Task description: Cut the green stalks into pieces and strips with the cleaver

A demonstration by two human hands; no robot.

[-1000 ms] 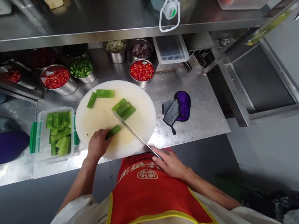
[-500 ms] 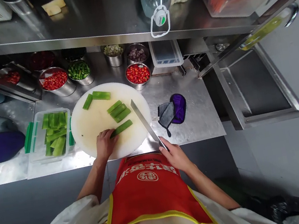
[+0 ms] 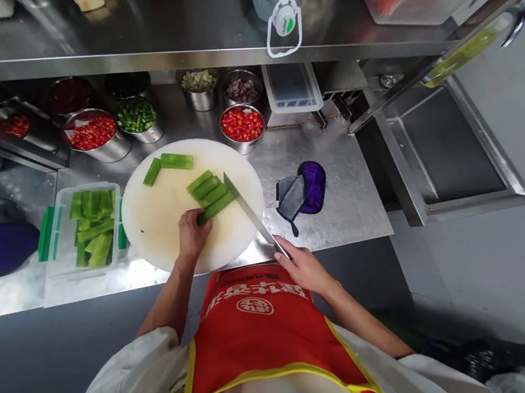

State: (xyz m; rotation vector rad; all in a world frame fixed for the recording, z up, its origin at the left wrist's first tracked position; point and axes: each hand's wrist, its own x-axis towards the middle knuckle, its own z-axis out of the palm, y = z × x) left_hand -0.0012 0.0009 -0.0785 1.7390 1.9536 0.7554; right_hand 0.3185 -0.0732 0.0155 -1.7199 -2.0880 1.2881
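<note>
Green vegetable strips point(image 3: 214, 195) lie on a round white board point(image 3: 160, 221), 3 together right of centre and 2 near its far left edge. The left hand point(image 3: 192, 234) has its fingers closed on the left end of another strip point(image 3: 218, 207), beside the 3. The right hand's point(image 3: 306, 270) fingers wrap the handle of a knife point(image 3: 252, 213), its blade slanting over the board's right side. Left of the board, a clear box point(image 3: 70, 267) holds more strips. Steel pots point(image 3: 114, 148) of chopped red and green pieces stand behind, some partly hidden under a shelf point(image 3: 192, 26). Purple and grey cloth point(image 3: 314, 186) lies on the desk point(image 3: 353, 194), right. Pale characters and a round emblem mark the red apron point(image 3: 261, 332); I cannot read them surely. Lettering on the bottle cap point(image 3: 285, 20) is too small.
</note>
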